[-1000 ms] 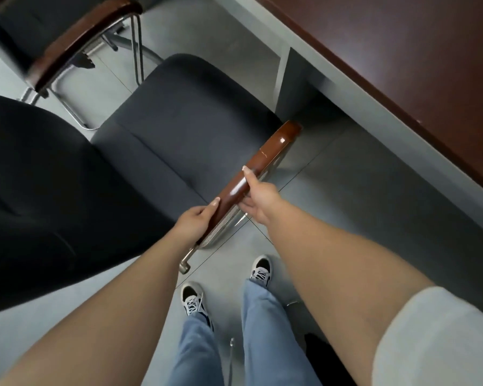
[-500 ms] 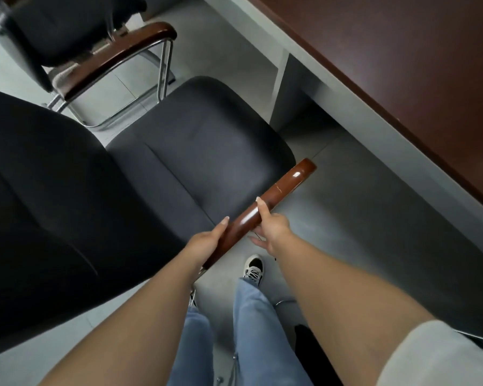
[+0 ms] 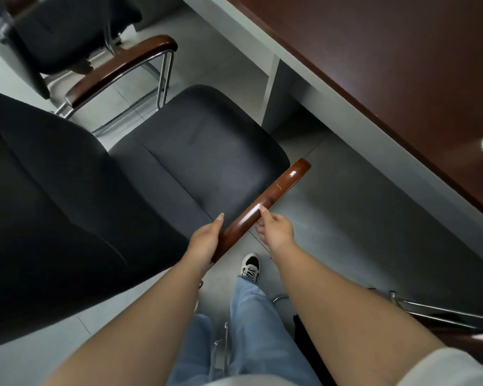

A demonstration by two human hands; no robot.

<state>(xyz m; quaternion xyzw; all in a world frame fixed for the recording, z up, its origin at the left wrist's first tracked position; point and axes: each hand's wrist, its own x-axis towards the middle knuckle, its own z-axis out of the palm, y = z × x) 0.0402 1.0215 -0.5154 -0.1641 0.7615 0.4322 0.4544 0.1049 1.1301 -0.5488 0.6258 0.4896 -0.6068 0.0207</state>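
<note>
Wooden armrest [image 3: 265, 201] lies between the hands: left hand [image 3: 204, 242] grips its near end; right hand [image 3: 276, 232], thumb on top, apparently pinches it lightly midway.

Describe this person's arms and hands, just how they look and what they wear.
Both forearms are bare down to the left hand and the right hand. No watch, bracelet, ring or glove shows on either. The thumbnails are longish and pale, with no bright polish. Only the right arm shows clothing: the edge of a loose whitish short sleeve at the upper arm.
</note>
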